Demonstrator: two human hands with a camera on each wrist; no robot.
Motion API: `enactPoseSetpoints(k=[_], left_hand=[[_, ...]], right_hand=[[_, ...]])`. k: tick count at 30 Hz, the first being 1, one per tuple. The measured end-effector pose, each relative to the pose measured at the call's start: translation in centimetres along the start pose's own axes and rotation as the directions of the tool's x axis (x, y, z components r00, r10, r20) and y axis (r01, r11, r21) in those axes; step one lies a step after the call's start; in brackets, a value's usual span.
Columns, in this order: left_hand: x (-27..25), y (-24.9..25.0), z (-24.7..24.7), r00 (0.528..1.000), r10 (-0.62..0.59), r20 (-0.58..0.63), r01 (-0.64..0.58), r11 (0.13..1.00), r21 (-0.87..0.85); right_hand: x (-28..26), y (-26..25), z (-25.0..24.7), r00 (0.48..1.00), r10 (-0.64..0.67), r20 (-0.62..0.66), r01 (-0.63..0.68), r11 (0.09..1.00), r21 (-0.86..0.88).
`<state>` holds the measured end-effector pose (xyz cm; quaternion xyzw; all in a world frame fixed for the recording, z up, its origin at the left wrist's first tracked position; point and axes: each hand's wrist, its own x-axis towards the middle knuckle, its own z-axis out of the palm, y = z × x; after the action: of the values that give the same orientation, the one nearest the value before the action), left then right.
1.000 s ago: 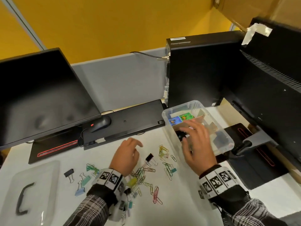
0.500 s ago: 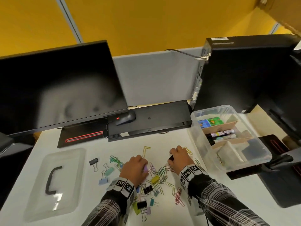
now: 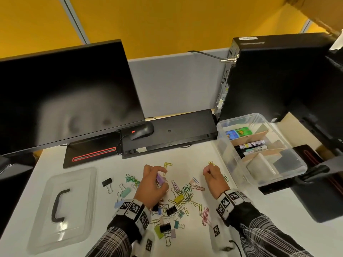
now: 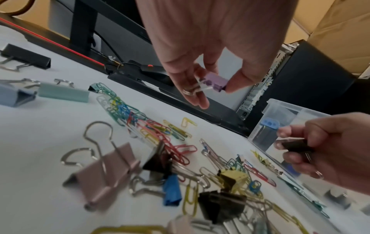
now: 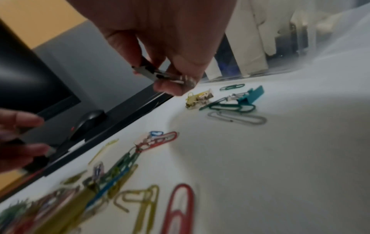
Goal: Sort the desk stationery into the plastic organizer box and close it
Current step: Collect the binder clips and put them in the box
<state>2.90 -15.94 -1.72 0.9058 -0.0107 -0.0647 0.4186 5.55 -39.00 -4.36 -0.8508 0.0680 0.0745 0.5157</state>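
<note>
Mid-sort, the left hand (image 4: 202, 52) pinches a lilac binder clip (image 4: 215, 83) and the right hand (image 3: 215, 179) a black binder clip (image 4: 294, 146) above the scattered clips; next, carry both to the open organizer box (image 3: 289, 169) at right.

Clips (image 3: 178, 199) lie on the desk (image 3: 259, 210) between lid (image 3: 61, 210), left, and organizer box (image 3: 289, 169), right.

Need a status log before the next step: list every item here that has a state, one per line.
organizer box: open, lid off.
lid: flat on the desk, apart from the box.
left hand: pinches a purple binder clip, lifted.
right hand: pinches a black binder clip, lifted.
monitor: screen dark.
loose clips: scattered, unsorted.
</note>
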Motion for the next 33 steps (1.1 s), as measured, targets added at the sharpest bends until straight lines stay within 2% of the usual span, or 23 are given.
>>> enactPoseSetpoints(k=[4, 7, 9, 12, 15, 19, 22, 24, 25, 26, 28, 30, 31, 33], left_hand=[[-0.6, 0.3, 0.2, 1.000, -0.026, -0.006, 0.026, 0.999, 0.047], [-1.5, 0.7, 0.4, 0.999, -0.012, 0.050, 0.008, 0.997, 0.081], [-2.1, 0.8, 0.4, 0.992, 0.000, 0.123, -0.016, 0.991, 0.130], [-2.4, 1.1, 0.6, 0.965, 0.061, 0.253, -0.133, 0.951, 0.279], [-2.1, 1.3, 1.3, 0.922, 0.130, 0.363, -0.290, 0.856, 0.429], [-1.5, 1.3, 2.3, 0.859, 0.201, 0.472, -0.451, 0.734, 0.508], [-1.3, 1.2, 2.7, 0.833, 0.199, 0.517, -0.491, 0.696, 0.524], [-1.2, 1.0, 2.9, 0.826, 0.192, 0.530, -0.499, 0.688, 0.528], [-1.1, 1.0, 2.9, 0.824, 0.188, 0.535, -0.500, 0.686, 0.529], [-1.1, 1.0, 2.9, 0.821, 0.182, 0.541, -0.500, 0.686, 0.529], [-0.9, 1.1, 3.0, 0.816, 0.174, 0.552, -0.503, 0.684, 0.528], [-0.6, 1.1, 3.0, 0.818, 0.169, 0.550, -0.495, 0.695, 0.522], [-0.6, 1.0, 3.0, 0.821, 0.165, 0.547, -0.486, 0.704, 0.518], [-0.5, 0.7, 3.0, 0.828, 0.146, 0.542, -0.466, 0.717, 0.518]], right_hand=[[-0.5, 0.5, 0.7, 0.986, 0.046, 0.160, -0.013, 0.980, -0.199], [-0.4, 0.2, 1.3, 0.969, 0.101, 0.228, 0.022, 0.875, -0.483], [-0.2, -0.1, 1.8, 0.968, 0.085, 0.235, 0.073, 0.804, -0.590], [-0.3, -0.3, 2.5, 0.979, 0.026, 0.203, 0.111, 0.768, -0.631], [-0.6, -0.3, 2.9, 0.983, -0.009, 0.183, 0.125, 0.767, -0.630], [-1.0, 0.0, 2.3, 0.990, -0.016, 0.141, 0.082, 0.875, -0.478], [-1.2, 0.4, 1.6, 0.992, 0.058, 0.116, -0.030, 0.972, -0.232], [-1.0, 0.6, 1.1, 0.977, 0.152, 0.146, -0.152, 0.988, -0.012], [-0.9, 0.5, 0.9, 0.964, 0.213, 0.158, -0.236, 0.962, 0.139], [-0.8, 0.5, 0.7, 0.945, 0.277, 0.174, -0.319, 0.896, 0.310], [-0.8, 0.7, 0.2, 0.919, 0.326, 0.223, -0.394, 0.714, 0.579], [-0.8, 0.7, 0.0, 0.908, 0.326, 0.263, -0.415, 0.612, 0.673], [-0.8, 0.8, 0.1, 0.901, 0.331, 0.280, -0.431, 0.620, 0.656], [-0.6, 0.9, 0.4, 0.900, 0.344, 0.268, -0.435, 0.750, 0.499]])
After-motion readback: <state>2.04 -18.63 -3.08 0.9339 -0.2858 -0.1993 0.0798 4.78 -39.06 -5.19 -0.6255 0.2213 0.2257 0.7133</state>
